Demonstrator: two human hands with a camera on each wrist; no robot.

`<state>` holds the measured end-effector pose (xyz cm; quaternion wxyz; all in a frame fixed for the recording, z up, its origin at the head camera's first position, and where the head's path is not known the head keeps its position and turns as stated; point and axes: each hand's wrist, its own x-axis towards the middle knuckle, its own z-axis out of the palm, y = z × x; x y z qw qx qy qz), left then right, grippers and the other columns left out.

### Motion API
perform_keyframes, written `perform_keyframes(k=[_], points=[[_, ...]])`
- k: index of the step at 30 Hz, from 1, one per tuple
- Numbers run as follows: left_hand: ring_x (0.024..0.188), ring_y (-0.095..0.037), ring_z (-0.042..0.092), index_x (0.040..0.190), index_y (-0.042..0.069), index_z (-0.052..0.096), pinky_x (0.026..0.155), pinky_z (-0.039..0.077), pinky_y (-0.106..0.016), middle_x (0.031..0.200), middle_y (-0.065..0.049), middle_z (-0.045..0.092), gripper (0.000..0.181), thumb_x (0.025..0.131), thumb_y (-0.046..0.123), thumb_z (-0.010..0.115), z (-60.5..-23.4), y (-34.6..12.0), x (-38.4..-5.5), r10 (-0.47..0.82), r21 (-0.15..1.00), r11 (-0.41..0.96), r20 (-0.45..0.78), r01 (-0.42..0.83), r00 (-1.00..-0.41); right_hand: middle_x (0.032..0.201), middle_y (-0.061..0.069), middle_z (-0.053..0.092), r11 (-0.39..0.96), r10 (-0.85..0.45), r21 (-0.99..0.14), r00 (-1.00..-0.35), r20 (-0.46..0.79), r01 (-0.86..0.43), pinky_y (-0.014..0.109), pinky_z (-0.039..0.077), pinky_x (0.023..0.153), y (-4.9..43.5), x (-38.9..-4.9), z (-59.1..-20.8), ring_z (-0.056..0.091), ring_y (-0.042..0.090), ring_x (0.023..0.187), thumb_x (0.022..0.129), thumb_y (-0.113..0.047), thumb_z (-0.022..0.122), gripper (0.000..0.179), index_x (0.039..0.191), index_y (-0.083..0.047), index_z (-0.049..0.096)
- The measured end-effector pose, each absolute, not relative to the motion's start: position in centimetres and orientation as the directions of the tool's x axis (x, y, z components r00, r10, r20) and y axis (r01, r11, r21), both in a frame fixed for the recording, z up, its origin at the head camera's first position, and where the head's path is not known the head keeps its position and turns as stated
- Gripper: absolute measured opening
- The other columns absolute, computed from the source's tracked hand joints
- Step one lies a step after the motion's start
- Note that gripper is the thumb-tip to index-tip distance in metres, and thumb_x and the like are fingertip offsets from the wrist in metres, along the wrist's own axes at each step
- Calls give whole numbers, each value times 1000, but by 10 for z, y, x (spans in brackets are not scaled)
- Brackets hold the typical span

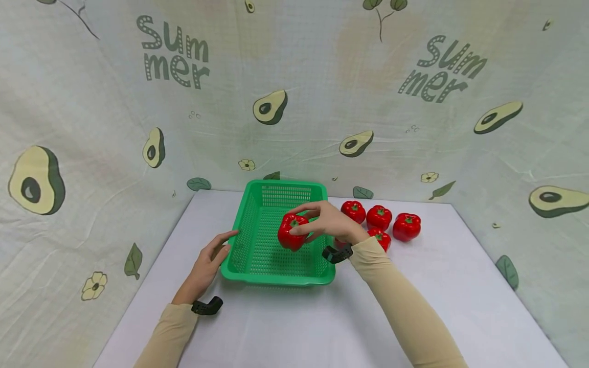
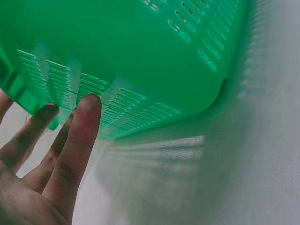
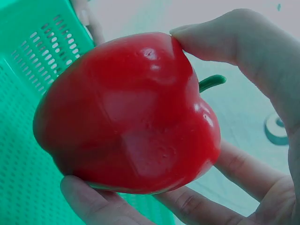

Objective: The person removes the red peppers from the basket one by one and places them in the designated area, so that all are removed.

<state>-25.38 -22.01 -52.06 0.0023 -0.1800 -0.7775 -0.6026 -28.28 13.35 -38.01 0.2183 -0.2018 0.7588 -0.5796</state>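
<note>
My right hand [image 1: 330, 221] holds a shiny red bell pepper [image 1: 289, 236] over the green plastic basket [image 1: 278, 279]. The right wrist view shows the thumb on one side of the pepper [image 3: 126, 117] and the fingers on the other, its green stem [image 3: 212, 82] pointing towards the palm. At the basket's left side is my left hand [image 1: 207, 266], its fingers extended. Up close in the left wrist view, its fingertips [image 2: 88, 104] lie against the slotted side wall.
Several more red bell peppers [image 1: 407, 227] are grouped right of the basket, some partly hidden by my right wrist. A white cloth covers the table [image 1: 285, 327]. Behind it hangs a printed curtain [image 1: 313, 61] with avocados.
</note>
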Motion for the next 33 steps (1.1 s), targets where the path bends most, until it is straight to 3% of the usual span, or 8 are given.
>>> perform_keyframes(k=[12, 18, 24, 33], points=[[147, -27, 24, 150, 28, 43, 113, 22, -62, 158, 2, 34, 42, 108, 30, 45, -520, -220, -253, 289, 931, 214, 227, 294, -930, 121, 16, 63, 293, -400, -955, -914, -68, -57, 56, 56, 78, 190, -271, -359, 67, 37, 102, 82, -29, 84, 54, 131, -17, 64], [147, -25, 23, 149, 29, 44, 113, 22, -61, 157, 3, 34, 42, 108, 32, 45, -521, -221, -253, 289, 930, 217, 229, 296, -930, 123, 18, 61, 322, -351, -945, -934, -71, -49, 50, 58, 78, 214, -267, -347, 70, 38, 94, 84, -31, 82, 57, 135, -17, 60], [148, -26, 22, 150, 28, 43, 113, 21, -62, 158, 2, 33, 43, 107, 33, 45, -522, -222, -253, 287, 932, 217, 222, 289, -932, 128, 17, 58, 365, -300, -929, -953, -54, -62, 51, 57, 82, 235, -265, -347, 67, 35, 101, 85, -34, 81, 56, 135, -19, 60], [148, -25, 23, 149, 30, 44, 113, 21, -61, 158, 3, 33, 42, 107, 34, 46, -521, -220, -253, 282, 934, 220, 216, 282, -935, 133, 19, 55, 389, -219, -919, -975, -28, -61, 51, 56, 84, 273, -256, -352, 71, 37, 92, 88, -34, 78, 62, 140, -13, 54]])
